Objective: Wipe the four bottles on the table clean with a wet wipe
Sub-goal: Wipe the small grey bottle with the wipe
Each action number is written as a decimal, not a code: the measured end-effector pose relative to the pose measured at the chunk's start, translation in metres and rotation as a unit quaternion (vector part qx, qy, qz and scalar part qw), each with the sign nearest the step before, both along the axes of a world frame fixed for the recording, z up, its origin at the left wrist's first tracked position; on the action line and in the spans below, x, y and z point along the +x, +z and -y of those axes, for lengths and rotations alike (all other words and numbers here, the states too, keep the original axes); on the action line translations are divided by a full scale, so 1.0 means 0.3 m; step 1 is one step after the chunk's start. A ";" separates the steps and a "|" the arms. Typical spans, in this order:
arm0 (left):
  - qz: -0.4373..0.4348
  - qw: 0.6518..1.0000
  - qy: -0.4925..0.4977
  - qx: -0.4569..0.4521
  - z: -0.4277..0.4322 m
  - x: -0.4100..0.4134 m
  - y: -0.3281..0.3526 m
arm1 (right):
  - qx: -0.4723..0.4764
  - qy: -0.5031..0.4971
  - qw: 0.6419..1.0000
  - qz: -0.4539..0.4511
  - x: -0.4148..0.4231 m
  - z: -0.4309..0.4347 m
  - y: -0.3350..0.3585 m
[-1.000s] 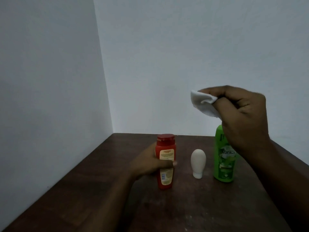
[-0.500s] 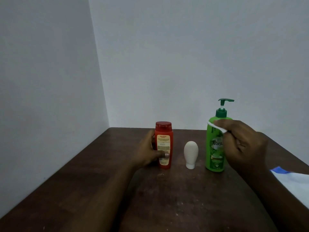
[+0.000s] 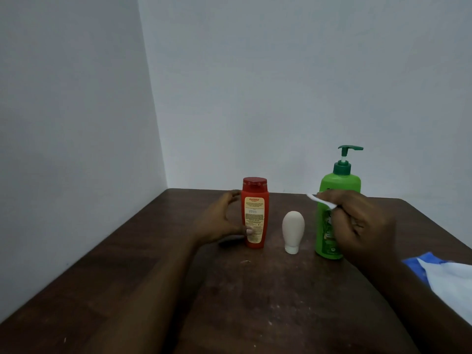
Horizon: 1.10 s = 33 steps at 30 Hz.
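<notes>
A red bottle (image 3: 255, 213) stands upright on the dark wooden table (image 3: 255, 290). My left hand (image 3: 219, 221) curves loosely beside its left side; the thumb tip touches the label and a gap shows between palm and bottle. To the right stand a small white bottle (image 3: 293, 229), cap down, and a tall green pump bottle (image 3: 341, 185). My right hand (image 3: 362, 226) pinches a white wet wipe (image 3: 319, 200) in front of the green bottle and covers much of its label. Only three bottles are in view.
A blue and white packet (image 3: 449, 279) lies at the table's right edge. Pale walls meet in a corner behind the table's far left. Bare tabletop stretches in front of the bottles.
The red bottle has come down from a lifted position onto the table, and my left hand has loosened around it. My right hand with the wipe has dropped from above to the green bottle.
</notes>
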<state>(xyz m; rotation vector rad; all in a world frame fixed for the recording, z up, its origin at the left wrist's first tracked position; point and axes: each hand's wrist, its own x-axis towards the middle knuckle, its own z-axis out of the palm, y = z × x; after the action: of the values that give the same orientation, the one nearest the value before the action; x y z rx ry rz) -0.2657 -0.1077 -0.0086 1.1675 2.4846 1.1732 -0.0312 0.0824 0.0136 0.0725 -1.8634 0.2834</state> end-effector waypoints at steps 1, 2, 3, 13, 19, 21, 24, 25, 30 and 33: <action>-0.030 0.998 0.015 -0.049 0.019 -0.012 0.009 | 0.000 -0.002 1.000 0.001 0.000 0.002 -0.002; -0.053 0.993 0.032 -0.100 0.037 -0.022 0.010 | 0.001 -0.002 1.000 0.001 -0.001 0.006 -0.005; -0.064 0.987 0.041 -0.144 0.046 -0.029 0.004 | 0.002 -0.002 1.000 0.002 -0.002 0.010 -0.006; -0.051 0.986 0.098 -0.123 0.067 -0.035 -0.038 | 0.003 -0.025 1.000 0.011 -0.017 0.015 -0.025; -0.006 0.988 0.116 0.100 0.143 -0.037 0.024 | -0.003 -0.024 0.998 0.059 -0.019 0.022 -0.043; 0.086 0.971 0.096 0.199 0.169 -0.036 0.057 | -0.002 -0.017 0.998 0.066 -0.022 0.027 -0.052; 0.254 0.913 0.029 0.319 0.211 -0.032 0.116 | 0.003 0.006 0.998 0.054 -0.028 0.038 -0.057; 0.309 0.883 -0.008 0.352 0.222 -0.034 0.129 | 0.012 0.021 0.999 0.047 -0.033 0.049 -0.051; 0.518 0.737 -0.211 0.379 0.208 0.012 0.120 | -0.027 0.098 0.994 0.041 -0.093 0.184 0.069; 0.578 0.699 -0.227 0.355 0.163 0.057 0.072 | -0.169 0.139 0.976 0.004 -0.157 0.246 0.139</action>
<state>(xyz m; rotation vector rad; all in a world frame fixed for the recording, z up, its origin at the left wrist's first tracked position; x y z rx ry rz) -0.2485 -0.1566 0.0129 0.6371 0.7478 1.8886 -0.0782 0.0088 0.0554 0.0986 -1.7874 0.7929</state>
